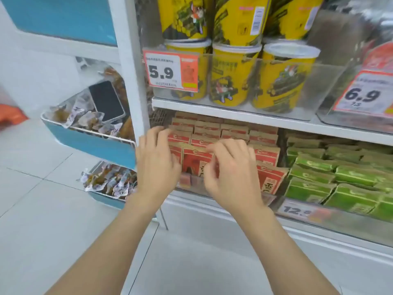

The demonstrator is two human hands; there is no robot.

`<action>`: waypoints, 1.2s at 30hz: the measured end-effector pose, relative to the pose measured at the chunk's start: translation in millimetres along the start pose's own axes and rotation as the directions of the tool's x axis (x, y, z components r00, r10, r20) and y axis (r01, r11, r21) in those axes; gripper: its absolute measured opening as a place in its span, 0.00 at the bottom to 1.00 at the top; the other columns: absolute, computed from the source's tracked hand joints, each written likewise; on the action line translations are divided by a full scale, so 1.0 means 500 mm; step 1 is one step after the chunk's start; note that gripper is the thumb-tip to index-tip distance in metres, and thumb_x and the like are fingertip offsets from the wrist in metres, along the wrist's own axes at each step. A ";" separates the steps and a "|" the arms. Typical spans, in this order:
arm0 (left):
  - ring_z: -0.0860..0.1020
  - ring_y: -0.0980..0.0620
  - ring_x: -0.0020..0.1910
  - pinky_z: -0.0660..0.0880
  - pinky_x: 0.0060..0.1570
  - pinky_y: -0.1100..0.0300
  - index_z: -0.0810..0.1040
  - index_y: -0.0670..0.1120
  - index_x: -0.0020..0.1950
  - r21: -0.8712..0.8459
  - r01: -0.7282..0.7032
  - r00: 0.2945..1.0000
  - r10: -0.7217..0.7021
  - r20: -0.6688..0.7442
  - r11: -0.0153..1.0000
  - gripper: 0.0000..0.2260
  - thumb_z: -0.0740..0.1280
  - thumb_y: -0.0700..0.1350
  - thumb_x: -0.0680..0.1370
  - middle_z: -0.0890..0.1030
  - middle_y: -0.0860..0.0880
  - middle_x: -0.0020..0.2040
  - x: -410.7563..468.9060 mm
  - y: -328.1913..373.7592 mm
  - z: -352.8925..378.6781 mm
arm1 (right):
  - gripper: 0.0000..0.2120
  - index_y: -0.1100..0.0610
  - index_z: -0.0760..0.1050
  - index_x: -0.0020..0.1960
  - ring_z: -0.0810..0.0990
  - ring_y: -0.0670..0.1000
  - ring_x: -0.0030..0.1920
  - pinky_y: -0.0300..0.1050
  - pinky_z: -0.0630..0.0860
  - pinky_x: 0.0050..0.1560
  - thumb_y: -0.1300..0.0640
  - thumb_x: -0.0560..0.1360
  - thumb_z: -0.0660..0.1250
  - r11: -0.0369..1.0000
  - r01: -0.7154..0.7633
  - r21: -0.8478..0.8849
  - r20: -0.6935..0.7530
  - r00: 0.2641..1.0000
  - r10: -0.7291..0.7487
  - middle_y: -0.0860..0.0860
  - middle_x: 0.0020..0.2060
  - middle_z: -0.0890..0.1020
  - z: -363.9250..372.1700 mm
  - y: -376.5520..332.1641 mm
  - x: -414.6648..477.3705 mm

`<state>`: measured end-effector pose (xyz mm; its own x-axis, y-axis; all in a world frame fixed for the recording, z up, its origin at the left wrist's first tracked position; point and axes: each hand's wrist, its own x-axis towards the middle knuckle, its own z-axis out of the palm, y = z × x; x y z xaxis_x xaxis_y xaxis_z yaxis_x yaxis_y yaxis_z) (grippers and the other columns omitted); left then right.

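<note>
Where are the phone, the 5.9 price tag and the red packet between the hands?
phone [106,101]: head view, middle of its dark screen.
5.9 price tag [161,71]: head view, its white printed part.
red packet [196,161]: head view, red front face.

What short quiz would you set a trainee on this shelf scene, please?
1. True or false: the left hand and the right hand are both at the red packets.
2. What price does the tag before the yellow tubs show? A 2.5, B 5.9, C 8.0.
3. What dark, flat thing lies on the snacks in the blue bin?
Key: 1 true; 2 B; 3 a phone.
</note>
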<state>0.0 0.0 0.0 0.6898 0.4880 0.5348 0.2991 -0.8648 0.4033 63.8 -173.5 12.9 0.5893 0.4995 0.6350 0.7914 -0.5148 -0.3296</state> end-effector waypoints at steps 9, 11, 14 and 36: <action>0.66 0.38 0.71 0.70 0.68 0.41 0.75 0.45 0.72 0.221 0.035 0.990 -0.065 0.129 0.975 0.24 0.74 0.39 0.76 0.71 0.42 0.74 -0.005 0.008 0.011 | 0.14 0.53 0.83 0.58 0.80 0.59 0.53 0.57 0.72 0.59 0.63 0.74 0.69 0.975 -0.006 -0.224 -0.032 0.999 -0.001 0.51 0.50 0.83 0.067 0.010 0.018; 0.67 0.38 0.70 0.71 0.67 0.42 0.75 0.45 0.72 0.188 0.040 0.992 -0.061 0.111 0.981 0.27 0.77 0.39 0.75 0.72 0.42 0.74 -0.011 0.010 0.016 | 0.15 0.53 0.83 0.57 0.80 0.60 0.53 0.58 0.72 0.59 0.66 0.73 0.69 0.973 -0.010 -0.229 -0.094 0.995 -0.012 0.51 0.50 0.84 0.075 0.005 0.017; 0.67 0.38 0.70 0.72 0.69 0.43 0.75 0.43 0.73 0.120 0.036 0.995 -0.047 0.087 0.992 0.25 0.74 0.35 0.76 0.72 0.41 0.73 -0.015 0.005 0.014 | 0.13 0.55 0.84 0.55 0.80 0.60 0.55 0.58 0.71 0.61 0.66 0.73 0.69 0.988 0.033 -0.152 -0.168 0.984 -0.059 0.51 0.53 0.84 0.074 -0.007 0.014; 0.76 0.43 0.60 0.78 0.59 0.44 0.79 0.46 0.58 -0.136 0.183 0.981 -0.190 -0.036 0.974 0.06 0.64 0.38 0.87 0.75 0.46 0.62 -0.017 0.013 -0.064 | 0.17 0.54 0.83 0.65 0.83 0.55 0.59 0.56 0.82 0.58 0.61 0.80 0.63 0.999 0.010 0.033 0.411 0.911 -0.022 0.51 0.59 0.86 -0.086 -0.035 0.001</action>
<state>-25.0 -6.2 21.8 0.5964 0.6473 0.4747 0.3281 -0.7363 0.5917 43.2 -194.1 49.3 0.5861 0.7532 0.2986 0.8020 -0.4866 -0.3465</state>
